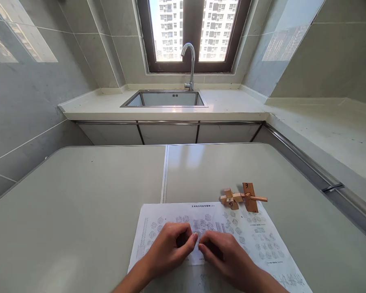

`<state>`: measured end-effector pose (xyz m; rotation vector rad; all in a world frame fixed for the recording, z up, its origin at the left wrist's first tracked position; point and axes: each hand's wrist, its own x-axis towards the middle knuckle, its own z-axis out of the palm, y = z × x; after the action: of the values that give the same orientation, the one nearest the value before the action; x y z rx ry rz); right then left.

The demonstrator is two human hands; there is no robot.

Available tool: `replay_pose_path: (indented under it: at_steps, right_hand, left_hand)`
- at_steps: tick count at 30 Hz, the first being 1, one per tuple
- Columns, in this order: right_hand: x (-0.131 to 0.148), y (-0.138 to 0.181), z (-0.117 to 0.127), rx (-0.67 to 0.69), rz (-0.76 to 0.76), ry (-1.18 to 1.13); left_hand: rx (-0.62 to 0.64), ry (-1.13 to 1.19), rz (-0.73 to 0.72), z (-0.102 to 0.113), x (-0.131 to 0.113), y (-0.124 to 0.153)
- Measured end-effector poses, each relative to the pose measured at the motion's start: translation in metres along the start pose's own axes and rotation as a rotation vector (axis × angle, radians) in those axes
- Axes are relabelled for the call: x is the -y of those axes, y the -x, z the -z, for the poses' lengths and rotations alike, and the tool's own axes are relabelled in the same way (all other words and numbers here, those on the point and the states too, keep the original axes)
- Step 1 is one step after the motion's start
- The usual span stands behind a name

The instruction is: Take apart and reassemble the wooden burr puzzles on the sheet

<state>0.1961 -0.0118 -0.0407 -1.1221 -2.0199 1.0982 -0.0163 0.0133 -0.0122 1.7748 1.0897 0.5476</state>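
A printed sheet of diagrams [256, 240] lies on the pale table [79, 211] in front of me. Both my hands rest on its near half, fingers curled under and fingertips almost meeting. My left hand [171, 250] is closed over the paper, and my right hand [224, 254] is closed beside it. Whether anything is pinched in either hand is hidden. A small wooden interlocking puzzle [243, 197] with a protruding peg sits at the sheet's far right corner, apart from both hands.
Beyond the table runs a counter with a steel sink [166, 99] and a curved faucet [189, 65] under a window. A second counter [329, 130] runs along the right wall. Grey tiled walls close in the left side.
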Motion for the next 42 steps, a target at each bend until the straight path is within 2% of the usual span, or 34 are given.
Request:
replay_pose_path:
  at_steps: [29,36,42]
  right_hand:
    - [-0.0007,-0.0002,-0.0005,-0.030,0.035,0.008]
    - [-0.0002,0.0000,0.0005,-0.008,-0.024,-0.029]
    - [0.0021,-0.0020,0.0058,0.004,-0.108,-0.176]
  left_hand:
    - [-0.007,-0.003,-0.001,-0.0003,0.0017,0.0004]
    - [-0.004,-0.006,0.002,-0.0002,0.0009,0.0006]
    - [0.007,-0.012,-0.004,-0.0004,0.0021,0.0010]
